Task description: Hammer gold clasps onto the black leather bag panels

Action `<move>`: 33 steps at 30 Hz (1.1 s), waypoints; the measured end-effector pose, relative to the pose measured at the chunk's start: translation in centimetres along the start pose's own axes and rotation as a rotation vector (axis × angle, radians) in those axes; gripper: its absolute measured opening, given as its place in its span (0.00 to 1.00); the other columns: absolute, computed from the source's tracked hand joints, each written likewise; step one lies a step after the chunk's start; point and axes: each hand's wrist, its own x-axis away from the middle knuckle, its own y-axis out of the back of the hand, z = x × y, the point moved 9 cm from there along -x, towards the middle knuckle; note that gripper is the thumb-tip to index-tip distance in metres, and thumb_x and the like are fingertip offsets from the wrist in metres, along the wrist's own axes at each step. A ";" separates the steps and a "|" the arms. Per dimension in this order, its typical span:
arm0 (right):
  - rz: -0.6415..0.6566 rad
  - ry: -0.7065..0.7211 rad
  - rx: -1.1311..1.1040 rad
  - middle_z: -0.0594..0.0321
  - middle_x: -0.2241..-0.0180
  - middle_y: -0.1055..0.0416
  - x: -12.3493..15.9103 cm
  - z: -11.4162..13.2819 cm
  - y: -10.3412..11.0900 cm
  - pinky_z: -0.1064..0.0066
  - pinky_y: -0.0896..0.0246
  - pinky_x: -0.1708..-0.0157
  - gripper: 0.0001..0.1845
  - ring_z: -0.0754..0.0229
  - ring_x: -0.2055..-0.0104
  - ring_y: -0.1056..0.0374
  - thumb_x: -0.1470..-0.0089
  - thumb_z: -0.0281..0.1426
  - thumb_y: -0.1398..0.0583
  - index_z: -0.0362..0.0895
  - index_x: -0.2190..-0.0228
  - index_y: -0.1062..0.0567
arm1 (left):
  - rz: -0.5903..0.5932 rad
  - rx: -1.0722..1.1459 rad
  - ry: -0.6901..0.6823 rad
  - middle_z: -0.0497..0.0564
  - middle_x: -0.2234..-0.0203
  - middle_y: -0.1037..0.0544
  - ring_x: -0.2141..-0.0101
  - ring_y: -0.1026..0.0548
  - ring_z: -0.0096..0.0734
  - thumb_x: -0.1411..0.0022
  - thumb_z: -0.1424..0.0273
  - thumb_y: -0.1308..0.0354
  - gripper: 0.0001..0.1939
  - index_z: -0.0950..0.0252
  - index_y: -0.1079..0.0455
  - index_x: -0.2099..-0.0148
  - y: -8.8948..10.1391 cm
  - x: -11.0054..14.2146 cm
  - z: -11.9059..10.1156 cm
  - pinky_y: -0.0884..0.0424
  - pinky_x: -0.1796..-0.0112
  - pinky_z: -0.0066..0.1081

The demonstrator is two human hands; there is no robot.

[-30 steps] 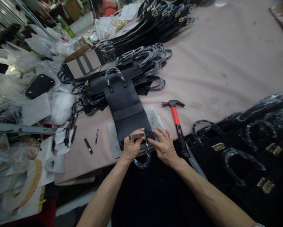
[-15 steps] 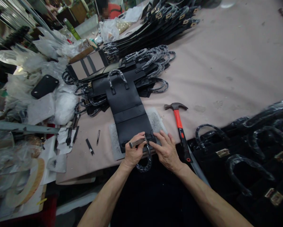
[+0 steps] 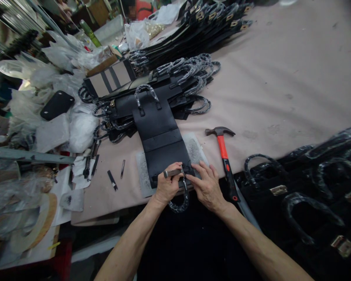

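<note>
Left hand [image 3: 167, 189] closed round a short metal tool [image 3: 172, 173], held over the near edge of the black panel [image 3: 164, 136], which extends away from both hands. Right hand [image 3: 207, 188] with fingers extended, fingertips at the panel's near right corner; cannot tell whether they pinch anything. Plastic-wrapped handle [image 3: 181, 209] loops between the wrists' side and that edge

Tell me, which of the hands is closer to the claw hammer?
Right. The right hand is just left of the claw hammer; the left hand is farther left, gripping a rod-like tool.
</note>
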 end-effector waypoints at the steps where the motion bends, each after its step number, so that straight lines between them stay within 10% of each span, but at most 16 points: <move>1: -0.009 -0.007 -0.015 0.59 0.38 0.34 -0.1 -0.1 0.2 0.43 0.57 0.34 0.19 0.45 0.31 0.47 0.39 0.26 0.43 0.55 0.52 0.21 | -0.001 0.000 -0.003 0.55 0.52 0.18 0.50 0.20 0.39 0.34 0.74 0.40 0.08 0.61 0.26 0.53 0.0 -0.1 0.0 0.23 0.46 0.44; 9: -0.019 -0.067 -0.122 0.57 0.58 0.23 -5.2 -2.1 2.6 0.57 0.38 0.52 0.11 0.51 0.54 0.31 0.39 0.32 0.41 0.48 0.58 0.20 | -0.057 -0.004 -0.102 0.56 0.53 0.18 0.50 0.20 0.39 0.34 0.74 0.41 0.07 0.62 0.26 0.54 0.1 0.7 -0.5 0.23 0.46 0.44; 15: 0.361 -0.023 0.167 0.58 0.68 0.23 -10.9 -1.1 -0.2 0.59 0.42 0.55 0.06 0.51 0.59 0.29 0.44 0.35 0.34 0.46 0.70 0.20 | -0.118 -0.027 -0.139 0.58 0.54 0.19 0.51 0.20 0.40 0.34 0.75 0.41 0.07 0.62 0.27 0.54 0.4 1.4 -1.1 0.22 0.49 0.43; 33: 0.567 0.023 0.120 0.57 0.72 0.23 -12.3 -1.0 -1.2 0.67 0.43 0.63 0.09 0.54 0.65 0.27 0.46 0.37 0.36 0.44 0.67 0.21 | -0.106 -0.053 -0.122 0.56 0.55 0.18 0.53 0.19 0.38 0.35 0.75 0.40 0.08 0.63 0.27 0.54 0.4 0.9 -1.0 0.22 0.49 0.40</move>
